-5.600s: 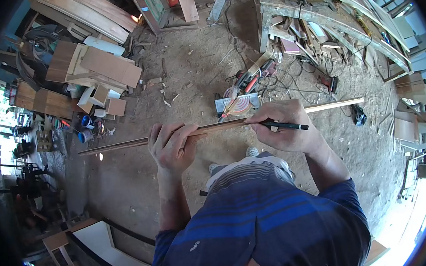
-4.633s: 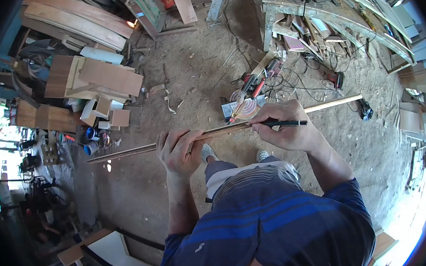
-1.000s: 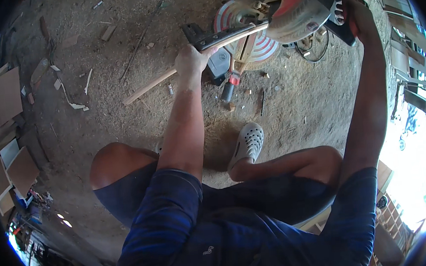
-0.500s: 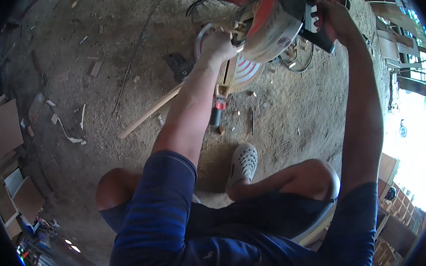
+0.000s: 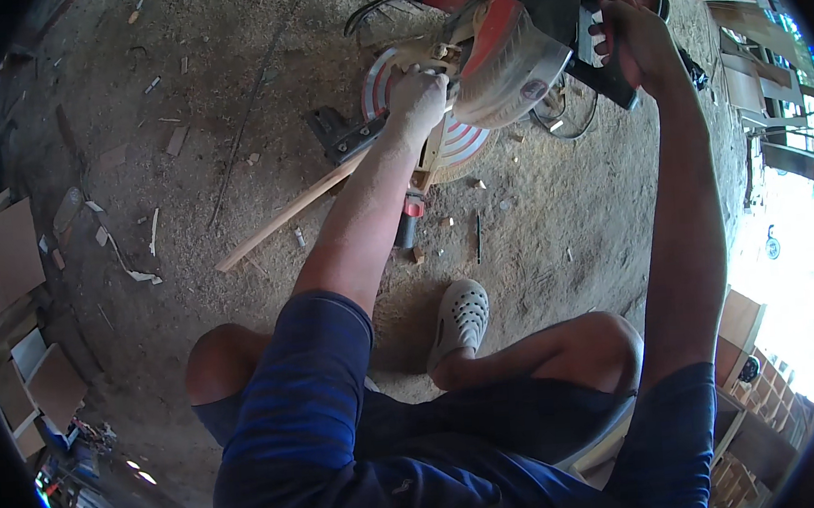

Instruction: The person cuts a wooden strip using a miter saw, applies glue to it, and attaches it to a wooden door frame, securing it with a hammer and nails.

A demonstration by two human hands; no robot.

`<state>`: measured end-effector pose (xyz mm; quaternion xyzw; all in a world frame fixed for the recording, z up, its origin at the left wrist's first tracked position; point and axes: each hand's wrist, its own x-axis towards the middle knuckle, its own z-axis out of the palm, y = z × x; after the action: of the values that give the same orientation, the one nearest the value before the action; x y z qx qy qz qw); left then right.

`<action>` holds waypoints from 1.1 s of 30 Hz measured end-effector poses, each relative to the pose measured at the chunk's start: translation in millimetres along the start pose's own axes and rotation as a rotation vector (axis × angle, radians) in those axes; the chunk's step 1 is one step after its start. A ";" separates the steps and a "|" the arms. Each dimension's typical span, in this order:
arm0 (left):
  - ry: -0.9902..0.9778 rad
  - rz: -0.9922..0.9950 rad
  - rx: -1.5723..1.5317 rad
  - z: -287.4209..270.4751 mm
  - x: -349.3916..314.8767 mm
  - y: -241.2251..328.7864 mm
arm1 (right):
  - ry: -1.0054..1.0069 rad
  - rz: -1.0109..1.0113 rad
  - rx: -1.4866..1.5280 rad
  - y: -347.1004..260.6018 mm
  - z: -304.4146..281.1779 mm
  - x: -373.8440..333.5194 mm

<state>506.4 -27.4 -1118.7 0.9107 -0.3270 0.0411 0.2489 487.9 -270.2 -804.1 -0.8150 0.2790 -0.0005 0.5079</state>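
The left hand [image 5: 418, 97] is clamped on the wooden strip [image 5: 282, 217], which runs toward eight o'clock from the miter saw [image 5: 497, 49], while the right hand [image 5: 633, 40] grips its handle [image 5: 602, 75]; fingers are best kept clear of the blade.

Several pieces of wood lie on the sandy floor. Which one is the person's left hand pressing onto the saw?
The long thin strip running under the left hand onto the miter saw. The small offcuts lie loose, untouched.
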 end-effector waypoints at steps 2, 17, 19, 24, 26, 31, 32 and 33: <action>-0.169 -0.049 -0.139 -2.3 3.1 -15.4 | -0.045 -0.010 0.024 -0.2 2.3 7.3; -0.083 0.029 -0.370 -10.9 10.5 -16.2 | -0.035 -0.079 0.003 4.5 -3.6 11.6; -0.044 -0.256 -0.645 -19.7 10.3 -15.9 | -0.060 -0.104 -0.008 20.7 -18.5 15.5; 0.575 -0.628 -0.116 -48.1 -40.8 -75.8 | 0.079 -0.107 -0.056 12.9 -2.6 19.5; 0.088 -0.750 -0.350 -63.1 -63.3 -83.6 | 0.068 -0.119 0.004 20.2 -8.3 22.9; -0.613 -0.756 -0.683 -116.3 -109.7 -78.2 | 0.016 -0.284 0.013 20.3 -11.1 16.0; -0.543 -0.798 -0.435 -117.9 -114.6 -73.9 | 0.107 -0.143 -0.002 13.2 -5.4 8.0; -0.503 -0.818 -0.312 -121.9 -120.1 -73.8 | 0.092 -0.151 0.001 13.3 -0.9 7.9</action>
<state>468.6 149.1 -1072.3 0.8980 0.0044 -0.3299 0.2910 488.3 -278.9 -816.9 -0.8325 0.2398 -0.0767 0.4935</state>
